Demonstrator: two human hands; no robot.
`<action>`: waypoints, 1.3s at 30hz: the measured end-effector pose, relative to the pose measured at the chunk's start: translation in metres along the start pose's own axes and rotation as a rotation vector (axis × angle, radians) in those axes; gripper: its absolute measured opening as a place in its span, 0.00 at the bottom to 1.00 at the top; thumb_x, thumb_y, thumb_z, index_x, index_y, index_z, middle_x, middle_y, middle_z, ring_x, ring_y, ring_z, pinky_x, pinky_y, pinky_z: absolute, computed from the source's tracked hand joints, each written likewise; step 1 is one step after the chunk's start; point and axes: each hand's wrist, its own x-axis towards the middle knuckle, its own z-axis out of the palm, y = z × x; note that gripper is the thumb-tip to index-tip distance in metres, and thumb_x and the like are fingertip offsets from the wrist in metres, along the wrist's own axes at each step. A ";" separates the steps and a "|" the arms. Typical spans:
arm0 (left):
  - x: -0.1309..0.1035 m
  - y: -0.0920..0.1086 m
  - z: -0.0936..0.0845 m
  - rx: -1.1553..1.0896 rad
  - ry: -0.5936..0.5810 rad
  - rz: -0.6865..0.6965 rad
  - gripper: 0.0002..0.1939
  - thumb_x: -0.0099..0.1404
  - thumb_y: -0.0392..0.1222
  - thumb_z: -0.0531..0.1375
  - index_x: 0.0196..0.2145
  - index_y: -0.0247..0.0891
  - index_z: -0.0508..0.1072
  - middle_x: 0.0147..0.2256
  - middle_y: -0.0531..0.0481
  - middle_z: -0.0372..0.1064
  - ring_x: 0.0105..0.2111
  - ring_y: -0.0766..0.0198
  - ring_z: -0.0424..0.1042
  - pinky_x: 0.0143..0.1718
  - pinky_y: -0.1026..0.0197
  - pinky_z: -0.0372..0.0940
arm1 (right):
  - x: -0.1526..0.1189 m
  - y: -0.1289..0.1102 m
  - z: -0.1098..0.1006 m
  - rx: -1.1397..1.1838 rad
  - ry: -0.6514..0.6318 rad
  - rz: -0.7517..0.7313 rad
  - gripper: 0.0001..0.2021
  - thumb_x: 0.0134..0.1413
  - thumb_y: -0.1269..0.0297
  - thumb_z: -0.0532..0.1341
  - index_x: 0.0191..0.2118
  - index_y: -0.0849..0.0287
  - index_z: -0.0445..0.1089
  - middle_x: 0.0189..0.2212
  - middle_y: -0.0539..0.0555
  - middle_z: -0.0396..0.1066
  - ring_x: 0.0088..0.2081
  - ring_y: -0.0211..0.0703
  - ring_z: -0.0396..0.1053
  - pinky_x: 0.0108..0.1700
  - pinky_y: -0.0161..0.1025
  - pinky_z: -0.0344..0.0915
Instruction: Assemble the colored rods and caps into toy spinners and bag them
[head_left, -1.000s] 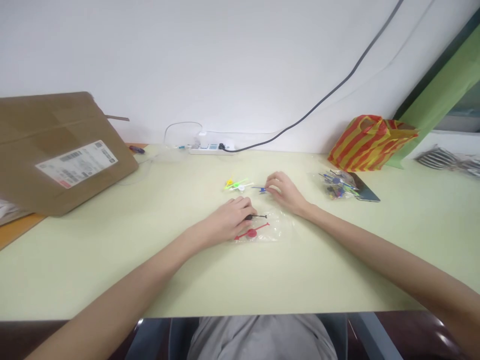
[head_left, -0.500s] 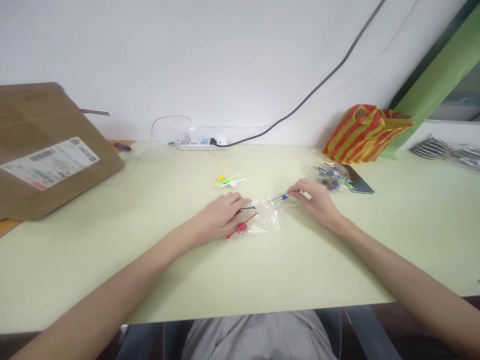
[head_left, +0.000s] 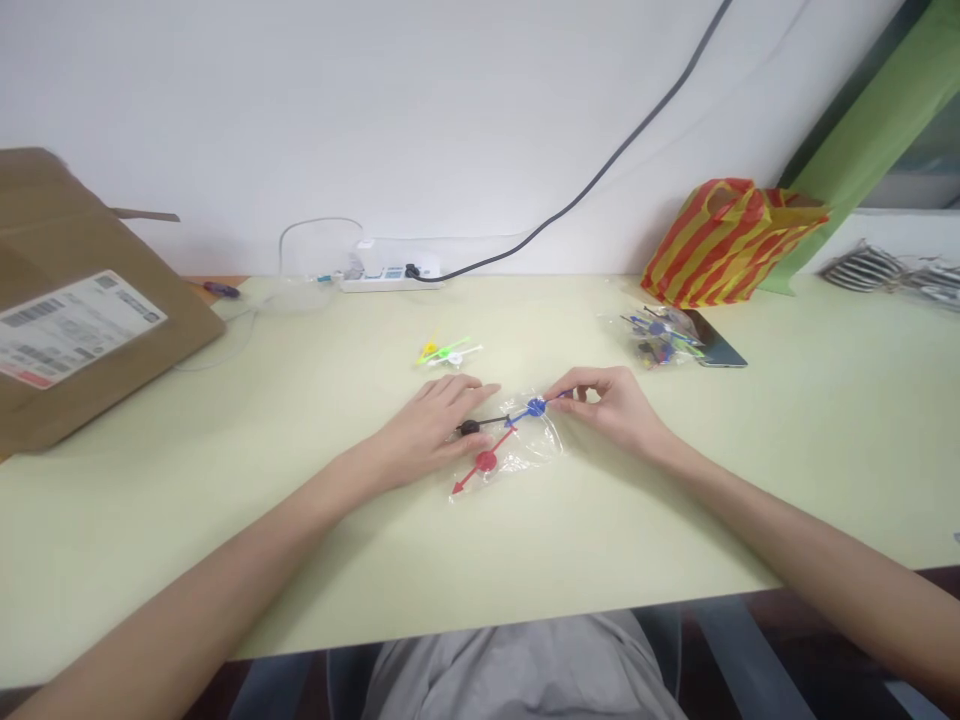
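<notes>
Pinched in the right hand (head_left: 615, 408), mid-frame, is the blue pin (head_left: 534, 407). Left hand (head_left: 431, 425) lies flat, fingers apart, pressing the bag (head_left: 525, 455); slide gently.

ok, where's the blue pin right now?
Head view, table centre: the blue pin is pinched in the right hand, lying over the clear bag's mouth, right of the black pin and above the red pin.
</notes>
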 end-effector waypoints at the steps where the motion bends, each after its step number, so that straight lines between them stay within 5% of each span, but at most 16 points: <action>1: 0.000 0.000 0.000 0.000 -0.006 0.000 0.27 0.75 0.54 0.53 0.67 0.48 0.59 0.58 0.42 0.64 0.59 0.50 0.62 0.61 0.46 0.58 | 0.001 0.001 0.001 0.041 -0.007 0.048 0.09 0.54 0.56 0.69 0.35 0.56 0.81 0.35 0.56 0.80 0.33 0.44 0.71 0.34 0.41 0.63; 7: 0.004 0.001 0.002 0.002 -0.035 -0.004 0.20 0.76 0.50 0.51 0.62 0.46 0.65 0.55 0.42 0.66 0.56 0.52 0.65 0.59 0.48 0.60 | 0.001 0.003 0.003 0.367 -0.127 0.259 0.15 0.55 0.54 0.68 0.42 0.60 0.80 0.39 0.58 0.81 0.38 0.43 0.75 0.42 0.40 0.68; 15: 0.004 0.006 0.001 0.052 0.001 0.023 0.23 0.75 0.54 0.53 0.63 0.46 0.65 0.55 0.42 0.65 0.57 0.49 0.64 0.59 0.45 0.60 | -0.004 -0.014 0.008 0.444 -0.132 0.352 0.17 0.52 0.52 0.70 0.38 0.58 0.68 0.27 0.54 0.78 0.23 0.36 0.64 0.22 0.34 0.51; 22: 0.007 0.008 0.003 0.045 -0.038 0.023 0.21 0.77 0.51 0.49 0.62 0.45 0.66 0.55 0.41 0.65 0.58 0.50 0.63 0.60 0.45 0.58 | -0.006 -0.012 0.006 0.546 -0.227 0.402 0.17 0.51 0.54 0.71 0.35 0.58 0.66 0.31 0.56 0.80 0.21 0.31 0.56 0.22 0.33 0.47; 33: 0.011 0.012 0.007 -0.025 -0.059 0.039 0.21 0.78 0.49 0.45 0.60 0.45 0.69 0.55 0.40 0.64 0.54 0.52 0.64 0.58 0.46 0.61 | -0.006 -0.010 0.016 0.564 -0.334 0.326 0.20 0.47 0.51 0.74 0.35 0.63 0.73 0.25 0.53 0.77 0.19 0.30 0.59 0.21 0.31 0.54; 39: 0.012 0.011 0.008 -0.006 -0.071 0.028 0.22 0.79 0.49 0.43 0.62 0.49 0.68 0.55 0.43 0.63 0.55 0.53 0.64 0.59 0.47 0.59 | -0.006 -0.008 0.022 0.570 -0.237 0.338 0.23 0.41 0.50 0.76 0.35 0.63 0.73 0.25 0.55 0.79 0.18 0.32 0.64 0.22 0.33 0.61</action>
